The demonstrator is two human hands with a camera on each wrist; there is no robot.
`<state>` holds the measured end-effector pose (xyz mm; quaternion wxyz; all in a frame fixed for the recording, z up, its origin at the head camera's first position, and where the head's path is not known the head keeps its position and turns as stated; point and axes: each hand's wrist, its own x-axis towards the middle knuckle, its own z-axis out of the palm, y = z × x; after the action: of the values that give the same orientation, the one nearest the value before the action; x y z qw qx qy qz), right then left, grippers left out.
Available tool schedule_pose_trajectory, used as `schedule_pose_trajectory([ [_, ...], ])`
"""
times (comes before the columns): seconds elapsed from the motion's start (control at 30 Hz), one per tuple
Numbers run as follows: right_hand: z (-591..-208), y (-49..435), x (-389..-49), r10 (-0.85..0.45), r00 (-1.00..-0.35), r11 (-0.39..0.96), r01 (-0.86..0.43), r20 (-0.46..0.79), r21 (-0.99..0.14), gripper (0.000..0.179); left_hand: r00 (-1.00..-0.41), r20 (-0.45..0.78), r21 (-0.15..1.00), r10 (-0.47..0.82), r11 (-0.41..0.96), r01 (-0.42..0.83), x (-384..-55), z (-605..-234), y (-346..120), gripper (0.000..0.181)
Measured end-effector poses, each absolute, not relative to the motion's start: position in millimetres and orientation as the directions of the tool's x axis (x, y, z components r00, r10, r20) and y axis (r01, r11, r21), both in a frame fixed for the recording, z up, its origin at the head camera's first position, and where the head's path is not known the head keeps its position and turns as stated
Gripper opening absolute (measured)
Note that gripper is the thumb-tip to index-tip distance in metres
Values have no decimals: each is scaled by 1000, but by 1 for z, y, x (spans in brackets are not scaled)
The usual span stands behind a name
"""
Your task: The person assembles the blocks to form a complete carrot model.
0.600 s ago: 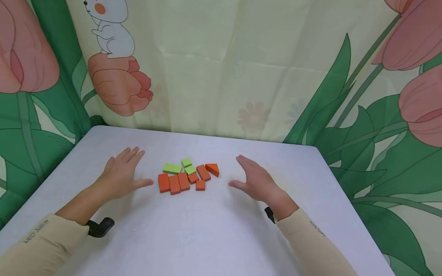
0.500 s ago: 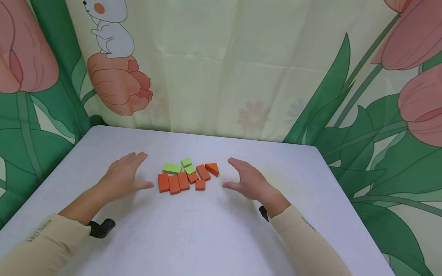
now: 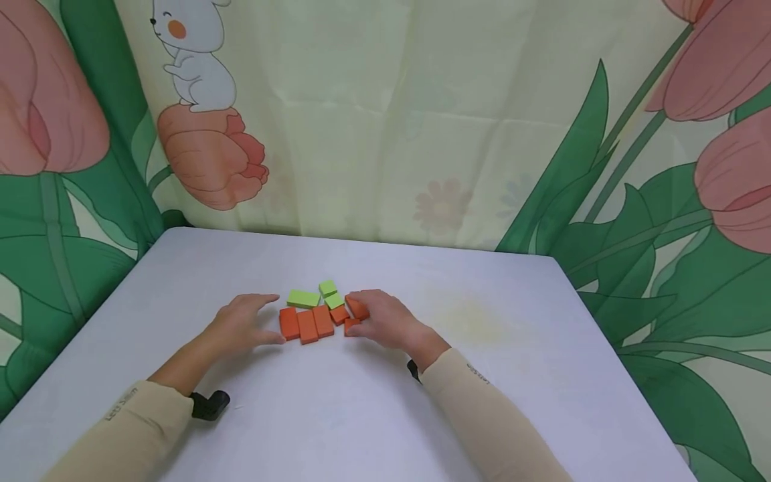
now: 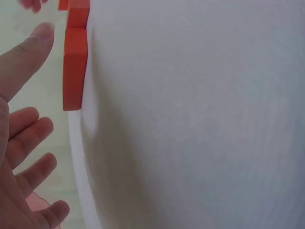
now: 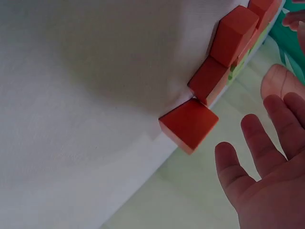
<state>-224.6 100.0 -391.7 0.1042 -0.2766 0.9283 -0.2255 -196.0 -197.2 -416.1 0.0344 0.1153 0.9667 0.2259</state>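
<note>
Small orange and green toy blocks lie in a loose cluster on the table. Three orange rectangular blocks (image 3: 307, 326) stand side by side at its left. Behind them are a long green block (image 3: 303, 299) and two small green blocks (image 3: 334, 302). My left hand (image 3: 241, 325) is at the cluster's left end, thumb and fingers spread, holding nothing. In the left wrist view its thumb is near an orange block (image 4: 75, 69). My right hand (image 3: 388, 321) is over the right end, partly covering an orange block (image 3: 357, 308) and a small orange block (image 3: 351, 326). Its fingers (image 5: 255, 138) look extended; the triangular block is hidden.
A white-covered table (image 3: 337, 415) carries the blocks. Behind it hangs a curtain (image 3: 361, 134) printed with tulips and a white animal. Dark wrist devices (image 3: 211, 405) show under the beige sleeves (image 3: 144, 415).
Both hands have moved inward toward the cluster, the right hand farther left until it covers the right-hand blocks. The blocks keep about the same arrangement. The head view has shifted slightly.
</note>
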Motion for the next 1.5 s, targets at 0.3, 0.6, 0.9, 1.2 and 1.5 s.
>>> schedule_pose_trajectory([
  [0.3,-402,70,-237,-598,-795,761,-520,-107,-387,58,-973,-31,490,228,852,184,-201,-425,-192,78],
  [0.6,-401,53,-242,-554,-807,824,-495,-206,-275,50,-962,-104,500,254,849,170,-209,-427,-186,66],
  [0.9,-400,51,-242,-526,-803,844,-452,-280,-289,49,-958,-150,549,246,826,126,-204,-426,-185,62],
  [1.2,-399,52,-225,-577,-784,812,-524,-227,-257,47,-957,-173,526,231,844,108,-187,-421,-186,61],
  [1.5,-402,65,-193,-590,-781,807,-565,-202,-173,45,-949,-186,473,257,869,143,-164,-418,-181,59],
])
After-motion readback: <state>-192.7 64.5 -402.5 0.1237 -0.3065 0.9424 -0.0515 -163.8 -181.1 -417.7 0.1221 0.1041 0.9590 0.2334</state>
